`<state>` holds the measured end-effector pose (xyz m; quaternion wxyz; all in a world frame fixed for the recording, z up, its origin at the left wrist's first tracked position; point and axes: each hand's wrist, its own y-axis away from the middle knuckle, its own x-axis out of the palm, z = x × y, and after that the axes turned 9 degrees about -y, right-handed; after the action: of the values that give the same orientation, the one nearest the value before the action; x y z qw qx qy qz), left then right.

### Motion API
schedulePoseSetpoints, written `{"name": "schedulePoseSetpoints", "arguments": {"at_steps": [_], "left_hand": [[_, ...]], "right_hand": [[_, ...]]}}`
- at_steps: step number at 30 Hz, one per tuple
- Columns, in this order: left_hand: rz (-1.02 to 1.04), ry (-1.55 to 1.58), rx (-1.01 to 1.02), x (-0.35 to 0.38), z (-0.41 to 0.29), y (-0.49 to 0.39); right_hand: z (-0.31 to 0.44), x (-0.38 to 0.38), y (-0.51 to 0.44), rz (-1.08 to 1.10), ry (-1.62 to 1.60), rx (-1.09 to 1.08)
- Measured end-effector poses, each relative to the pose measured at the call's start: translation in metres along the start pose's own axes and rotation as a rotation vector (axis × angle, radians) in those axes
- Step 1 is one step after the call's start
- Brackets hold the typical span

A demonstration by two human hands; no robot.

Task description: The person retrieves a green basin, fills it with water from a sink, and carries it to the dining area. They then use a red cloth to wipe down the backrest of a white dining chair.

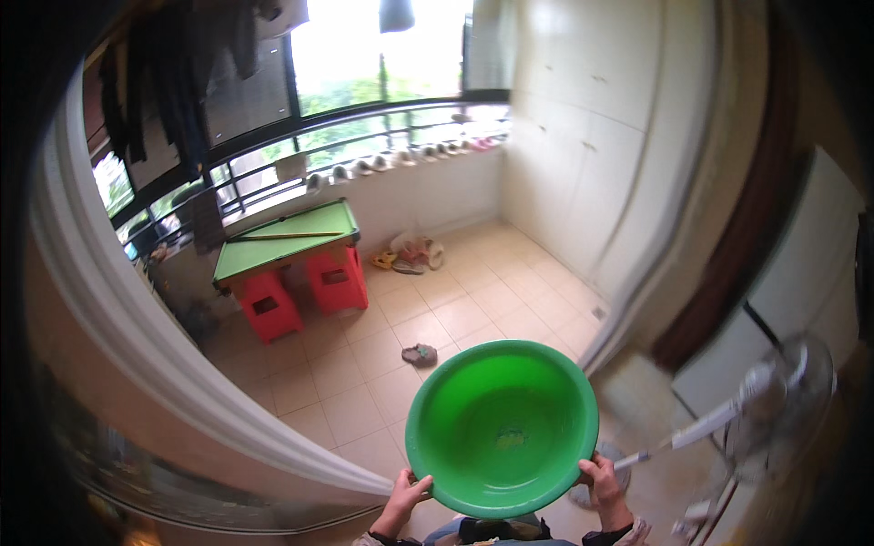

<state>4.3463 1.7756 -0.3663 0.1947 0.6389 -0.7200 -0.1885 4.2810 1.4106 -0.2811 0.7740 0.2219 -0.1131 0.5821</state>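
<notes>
A large round green plastic basin [509, 409] is held out in front of my body, its open top facing me. On its lower left rim is my left hand [406, 498], thumb over the edge and fingers beneath. My right hand [602, 486] grips the rim on the opposite side in the same way. Inside the basin I see no object, only a pale patch on the bottom and some glare. The undersides of both hands' grips are partly hidden by the rim.
A single clog [419, 355] lies on the tiled floor [355, 409] ahead. Beyond are a small pool table [293, 235] on red plastic stools [339, 280] and a shoe pile [413, 254]. A standing fan [778, 403] is at right, white cabinets [580, 136] behind, a doorway frame [225, 382] at left.
</notes>
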Motion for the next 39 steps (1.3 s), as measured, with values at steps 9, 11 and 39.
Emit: {"name": "schedulePoseSetpoints", "arguments": {"at_steps": [9, 11, 39], "left_hand": [[-0.039, 0.648, 0.045, -0.004, -0.097, -0.105], [-0.146, 0.713, 0.072, -0.009, -0.117, -0.131], [-1.349, 1.086, 0.396, -0.353, -0.244, -0.212]], "right_hand": [[0.041, 0.054, -0.232, 0.232, 0.088, 0.09], [0.034, 0.07, -0.292, 0.28, 0.096, 0.156], [-0.189, 0.761, -0.567, 1.415, 0.011, 0.69]]}}
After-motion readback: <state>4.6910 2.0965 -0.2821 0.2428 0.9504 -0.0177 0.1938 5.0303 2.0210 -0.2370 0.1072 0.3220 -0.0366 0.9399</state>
